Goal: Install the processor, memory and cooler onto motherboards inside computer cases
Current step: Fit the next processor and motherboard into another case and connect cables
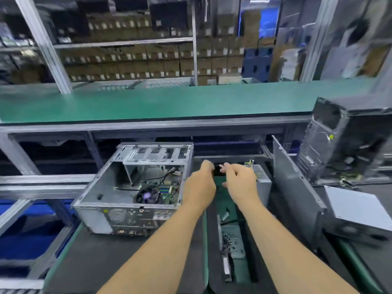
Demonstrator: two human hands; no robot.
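Both hands reach forward over the middle of the bench, close together, meeting at a small black object (218,170) at the far end of a narrow green strip. Left hand (200,185) has its fingers curled toward that object from the left, and right hand (240,183) comes at it from the right with fingers bent and the thumb tucked under. Motion blur hides the fingertips, so whether either hand actually grips the black object cannot be told.

Just left of the left hand lies an open computer case (135,187) on its side, its back panel facing near. Inside it, the motherboard (167,193) sits toward the right wall, close beside the left wrist, with a round cooler fan (147,197) already mounted on it and cables running up to the drive cage at the far side. Neither hand touches the case.

Below the forearms, on the dark mat, a green tray (233,242) holds a scatter of small screws. Right of the right arm a dark side panel (294,194) stands on edge. Farther right, a second black case (343,145) stands tilted, and a grey box (358,209) lies flat near it. Beyond everything runs a long green shelf (148,102), with stacked cardboard boxes blurred behind.
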